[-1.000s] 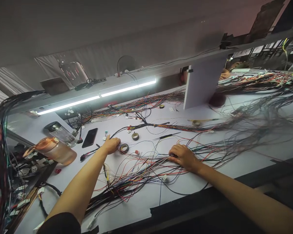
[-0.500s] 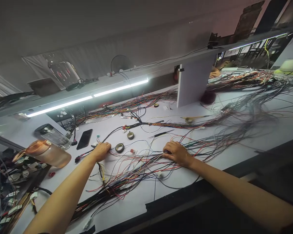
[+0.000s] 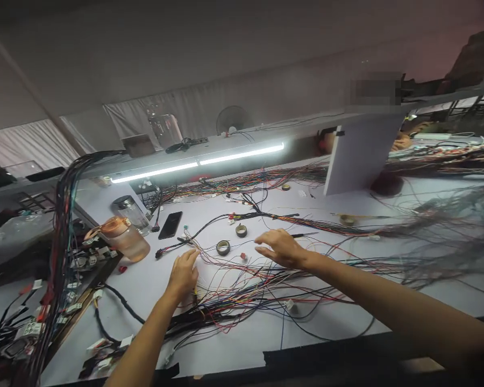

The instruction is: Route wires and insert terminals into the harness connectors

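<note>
My left hand (image 3: 183,277) is over the near wires, its fingers stretched out beside the thin branch wires at their left end. It seems to hold nothing. My right hand (image 3: 281,248) hovers above the middle of the table, thumb and fingers apart, with nothing between them. Below both hands runs a loose bundle of coloured wires (image 3: 226,303), partly covered by my left hand. Close by are a roll of black tape (image 3: 223,248), a second tape roll (image 3: 241,230) and a small red connector (image 3: 244,257). A black connector (image 3: 158,253) ends a cable left of my left hand.
A phone (image 3: 170,225), an orange-lidded bottle (image 3: 125,239) and a clear bottle (image 3: 131,212) stand at the left. A taped harness (image 3: 262,214) crosses behind my hands. A white upright panel (image 3: 353,153) divides the table; another person's hand (image 3: 402,141) shows beyond it.
My view has swung left. My right hand has come off the wires, opened and moved left. My left hand has let go of the cable end and drawn back toward me.
</note>
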